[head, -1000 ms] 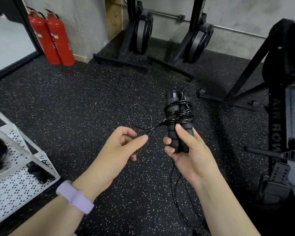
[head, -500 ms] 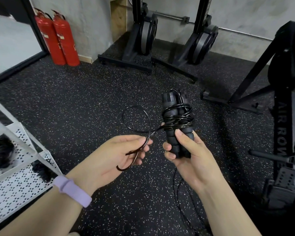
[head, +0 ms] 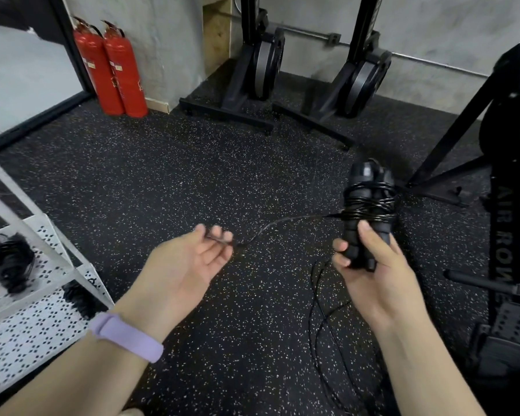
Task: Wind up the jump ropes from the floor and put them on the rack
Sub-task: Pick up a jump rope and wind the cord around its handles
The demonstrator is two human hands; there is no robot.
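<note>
My right hand [head: 373, 274] grips the two black foam handles of a jump rope [head: 368, 205], held upright with several turns of thin black cord wound round them. A free length of cord [head: 282, 220] runs left from the bundle to my left hand [head: 180, 268], which is palm up and pinches it at the fingertips; that hand is blurred. More loose cord [head: 318, 310] hangs below my right hand and trails onto the floor. The white perforated rack [head: 42, 295] stands at the left, with wound black ropes [head: 6, 262] on its shelves.
Two red fire extinguishers [head: 111, 67] stand against the far wall. Black exercise machines [head: 258, 64] sit at the back, and another machine frame [head: 508, 205] fills the right side. Speckled black rubber floor [head: 162, 175] lies between them.
My left hand has swung out to the left and turned palm up, drawing the cord out; the loop it held has gone. My right hand and the bundle moved slightly right.
</note>
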